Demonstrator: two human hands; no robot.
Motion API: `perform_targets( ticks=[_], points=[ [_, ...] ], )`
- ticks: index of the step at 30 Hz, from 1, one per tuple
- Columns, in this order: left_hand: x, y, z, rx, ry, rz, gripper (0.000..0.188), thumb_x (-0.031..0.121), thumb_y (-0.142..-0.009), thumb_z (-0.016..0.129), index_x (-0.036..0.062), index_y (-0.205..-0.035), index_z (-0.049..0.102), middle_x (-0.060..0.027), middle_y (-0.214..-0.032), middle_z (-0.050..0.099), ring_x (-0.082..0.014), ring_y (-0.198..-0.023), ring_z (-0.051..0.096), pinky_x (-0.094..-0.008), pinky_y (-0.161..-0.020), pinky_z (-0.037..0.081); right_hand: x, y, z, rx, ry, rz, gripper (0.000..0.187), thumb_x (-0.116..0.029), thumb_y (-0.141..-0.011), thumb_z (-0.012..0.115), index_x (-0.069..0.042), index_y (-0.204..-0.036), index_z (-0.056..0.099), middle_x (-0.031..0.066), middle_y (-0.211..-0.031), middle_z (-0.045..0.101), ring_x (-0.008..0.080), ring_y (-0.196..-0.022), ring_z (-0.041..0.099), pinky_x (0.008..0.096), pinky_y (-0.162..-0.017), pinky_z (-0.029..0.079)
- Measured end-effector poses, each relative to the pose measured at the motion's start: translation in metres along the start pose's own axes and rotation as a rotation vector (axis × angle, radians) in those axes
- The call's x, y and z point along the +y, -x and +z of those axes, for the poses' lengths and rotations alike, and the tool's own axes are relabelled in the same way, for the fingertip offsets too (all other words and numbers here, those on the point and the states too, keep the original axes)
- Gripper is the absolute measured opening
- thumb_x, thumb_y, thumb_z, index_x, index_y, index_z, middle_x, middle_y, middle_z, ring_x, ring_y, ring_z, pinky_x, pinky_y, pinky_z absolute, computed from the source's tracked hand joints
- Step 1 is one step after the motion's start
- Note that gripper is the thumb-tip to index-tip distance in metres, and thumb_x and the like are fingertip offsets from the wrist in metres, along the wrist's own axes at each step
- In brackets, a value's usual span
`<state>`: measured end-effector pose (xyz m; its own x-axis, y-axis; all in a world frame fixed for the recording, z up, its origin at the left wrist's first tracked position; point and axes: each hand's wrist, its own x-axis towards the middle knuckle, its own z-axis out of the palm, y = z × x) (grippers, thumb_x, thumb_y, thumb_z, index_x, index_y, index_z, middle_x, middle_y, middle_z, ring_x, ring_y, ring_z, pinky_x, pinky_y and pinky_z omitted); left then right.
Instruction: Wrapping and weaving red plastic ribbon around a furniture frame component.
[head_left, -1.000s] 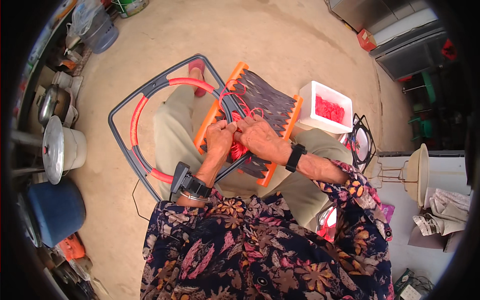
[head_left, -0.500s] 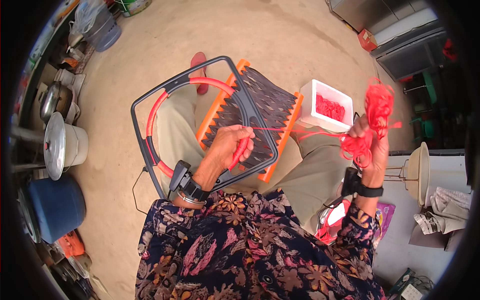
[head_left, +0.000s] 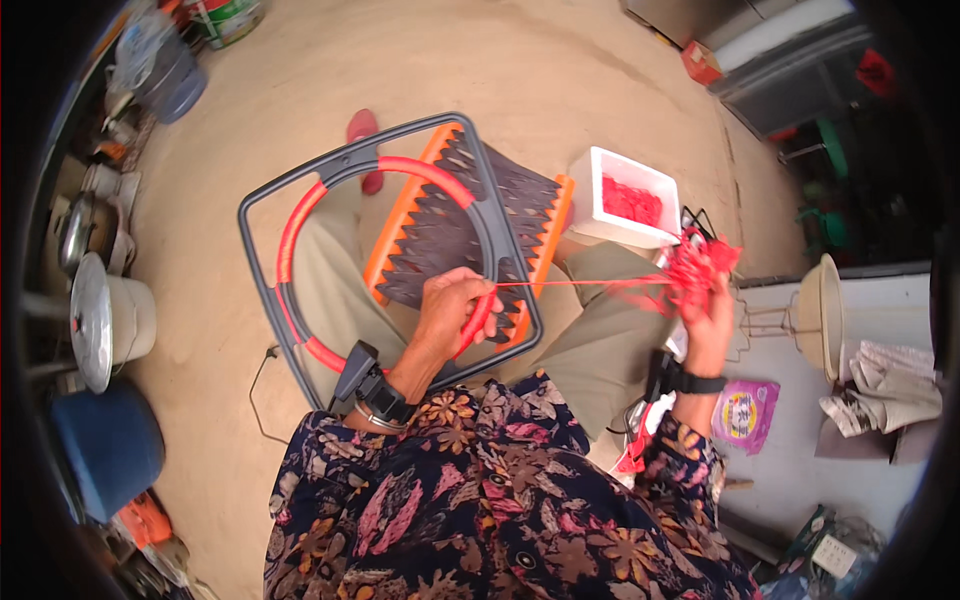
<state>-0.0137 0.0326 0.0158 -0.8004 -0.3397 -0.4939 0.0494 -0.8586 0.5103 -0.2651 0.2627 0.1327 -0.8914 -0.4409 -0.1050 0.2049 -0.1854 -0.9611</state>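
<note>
A dark grey plastic frame (head_left: 262, 290) with an inner ring wound in red cord (head_left: 290, 230) lies tilted over my knees. Under it sits an orange and dark woven panel (head_left: 440, 230). My left hand (head_left: 450, 310) grips the ring at its lower right, where the red wrapping ends. From there a taut red cord (head_left: 580, 285) runs right to a bundle of red cord (head_left: 695, 265) held up in my right hand (head_left: 710, 320). Both wrists carry black bands.
A white box of red pieces (head_left: 625, 195) stands on the sandy floor at my right knee. Metal pots (head_left: 100, 320) and a blue tub (head_left: 105, 445) line the left side. A pale bowl on a wire stand (head_left: 820, 315) and a purple packet (head_left: 745, 412) lie to the right.
A second ago both hands worked close together at the ring. My right hand then pulled out to the right with the cord bundle, drawing the cord taut, and has now dropped lower. The frame shifted slightly.
</note>
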Motion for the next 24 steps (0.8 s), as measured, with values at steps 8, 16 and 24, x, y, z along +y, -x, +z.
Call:
perform_targets(
  ticks=[8,16,24],
  points=[
    [0.002,0.008,0.002,0.021,-0.138,0.081,0.012,0.007,-0.088,0.060,0.0005,-0.080,0.054,-0.0121,-0.065,0.061,-0.0161,-0.040,0.053,-0.0264,-0.031,0.037,0.040,-0.004,0.058,0.044,-0.509,0.407,0.034,-0.026,-0.092,0.058,0.000,-0.115,0.057,0.0136,-0.110,0.065,0.0283,-0.104,0.061,0.0459,-0.096,0.047],
    [0.003,0.009,0.007,0.134,-0.116,0.075,0.014,0.008,-0.088,0.062,0.0012,-0.079,0.054,-0.0084,-0.062,0.058,-0.0146,-0.038,0.049,-0.0254,-0.030,0.034,-0.006,-0.015,-0.019,-0.051,-0.520,-0.105,0.020,-0.018,-0.095,0.056,-0.003,-0.109,0.055,0.0119,-0.098,0.064,0.0279,-0.096,0.063,0.0495,-0.092,0.051],
    [0.006,0.008,0.000,0.140,-0.114,0.123,0.011,0.008,-0.089,0.060,-0.0023,-0.087,0.059,-0.0099,-0.063,0.058,-0.0161,-0.038,0.049,-0.0257,-0.030,0.034,-0.025,-0.026,-0.094,0.057,-0.636,-0.134,0.025,-0.010,-0.095,0.055,0.004,-0.115,0.054,0.0144,-0.099,0.063,0.0268,-0.098,0.062,0.0418,-0.094,0.049]
  ],
)
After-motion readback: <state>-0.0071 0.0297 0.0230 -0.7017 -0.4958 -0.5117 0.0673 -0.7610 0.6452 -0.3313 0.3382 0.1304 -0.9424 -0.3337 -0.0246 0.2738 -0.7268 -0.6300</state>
